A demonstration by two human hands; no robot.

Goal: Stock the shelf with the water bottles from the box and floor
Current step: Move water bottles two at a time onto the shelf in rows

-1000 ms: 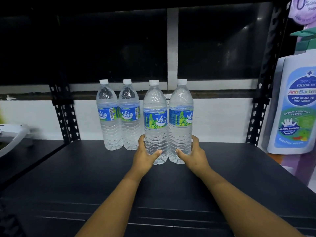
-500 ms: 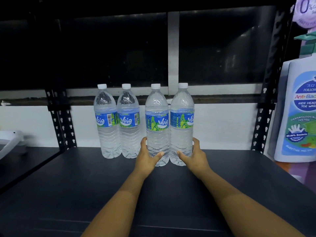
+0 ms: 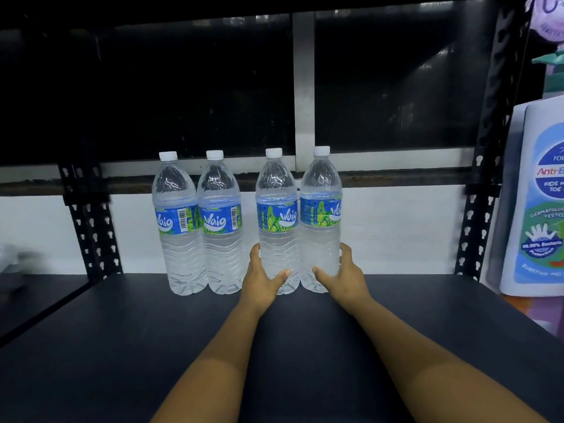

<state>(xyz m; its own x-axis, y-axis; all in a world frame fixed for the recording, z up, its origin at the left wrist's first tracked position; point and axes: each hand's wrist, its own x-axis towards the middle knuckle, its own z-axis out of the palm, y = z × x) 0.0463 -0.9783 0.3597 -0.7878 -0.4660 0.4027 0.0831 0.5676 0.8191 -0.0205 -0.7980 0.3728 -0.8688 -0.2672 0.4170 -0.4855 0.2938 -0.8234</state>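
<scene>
Pushed further back on the shelf (image 3: 122, 346): third bottle (image 3: 277, 221) gripped by left hand (image 3: 261, 277), fourth bottle (image 3: 321, 215) by right hand (image 3: 346, 277), now level with the left pair (image 3: 200, 224).

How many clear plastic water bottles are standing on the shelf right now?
4, in one row on the black metal shelf: far-left bottle, second bottle, third bottle gripped by the left hand, fourth bottle gripped by the right hand. None looks hidden.
</scene>
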